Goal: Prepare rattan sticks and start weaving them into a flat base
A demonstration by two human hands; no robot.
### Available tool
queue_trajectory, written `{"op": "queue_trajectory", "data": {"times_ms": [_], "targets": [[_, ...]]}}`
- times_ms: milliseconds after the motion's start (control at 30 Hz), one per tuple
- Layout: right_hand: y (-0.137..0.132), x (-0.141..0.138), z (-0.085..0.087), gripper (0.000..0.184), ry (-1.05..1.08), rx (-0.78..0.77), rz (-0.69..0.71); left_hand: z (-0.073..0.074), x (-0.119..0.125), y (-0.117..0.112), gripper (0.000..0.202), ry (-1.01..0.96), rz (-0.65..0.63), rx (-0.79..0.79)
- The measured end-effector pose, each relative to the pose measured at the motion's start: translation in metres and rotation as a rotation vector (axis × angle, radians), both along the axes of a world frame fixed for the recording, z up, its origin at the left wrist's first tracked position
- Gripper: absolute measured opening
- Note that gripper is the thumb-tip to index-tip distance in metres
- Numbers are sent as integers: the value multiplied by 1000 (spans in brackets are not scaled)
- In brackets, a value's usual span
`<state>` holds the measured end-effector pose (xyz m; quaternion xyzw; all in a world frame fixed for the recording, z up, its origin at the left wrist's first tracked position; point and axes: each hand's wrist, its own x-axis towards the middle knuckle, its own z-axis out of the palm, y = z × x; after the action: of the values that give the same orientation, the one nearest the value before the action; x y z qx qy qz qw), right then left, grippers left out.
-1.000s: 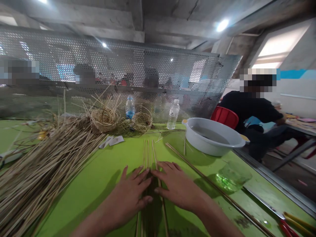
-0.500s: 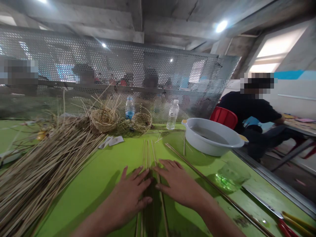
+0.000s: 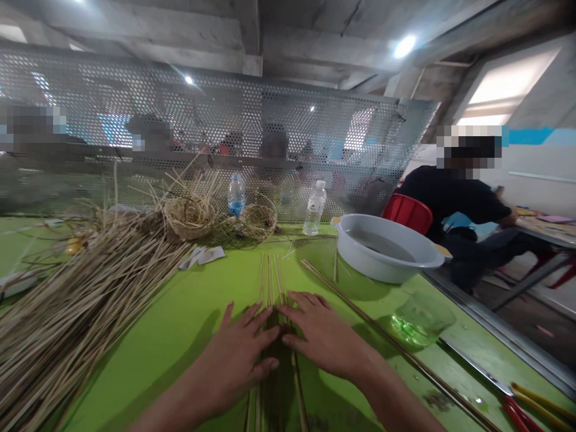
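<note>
Several thin cane strips [image 3: 270, 276] lie lengthwise side by side on the green table [image 3: 216, 288], running from the middle toward me. Over their left side rests my left hand [image 3: 245, 345], fingers spread, its fingertips at the strips. My right hand [image 3: 315, 333] lies flat from the other side, fingers stretched, touching the rightmost strip. Parts of the strips are hidden under both hands. To the right, a pair of longer canes [image 3: 378, 327] runs slantwise toward the near edge.
A large heap of cane [image 3: 103, 288] covers the left. Behind stand woven baskets [image 3: 189, 219], a water bottle [image 3: 315, 207] and a perforated screen [image 3: 288, 138]. At right are a white basin of water [image 3: 387, 255], a green clear container [image 3: 420, 321], red-handled scissors [image 3: 508, 393] and a seated person [image 3: 454, 192].
My right hand has shifted slightly left, closer to my left hand. The strips lie almost as before, and the seated person's posture differs slightly.
</note>
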<state>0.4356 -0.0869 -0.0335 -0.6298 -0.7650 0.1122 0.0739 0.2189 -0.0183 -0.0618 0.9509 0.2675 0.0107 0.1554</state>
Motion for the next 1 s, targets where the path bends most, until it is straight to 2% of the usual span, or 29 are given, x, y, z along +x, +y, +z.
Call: {"op": "queue_trajectory", "data": {"times_ms": [267, 767, 1000], "targets": [[1, 10, 2, 50, -41, -5, -32, -7, 5, -4, 57, -13, -28, 45], [2, 16, -2, 47, -104, 34, -41, -4, 6, -6, 57, -4, -31, 46], [2, 16, -1, 48, -106, 27, -13, -7, 9, -3, 65, 10, -12, 61]]}}
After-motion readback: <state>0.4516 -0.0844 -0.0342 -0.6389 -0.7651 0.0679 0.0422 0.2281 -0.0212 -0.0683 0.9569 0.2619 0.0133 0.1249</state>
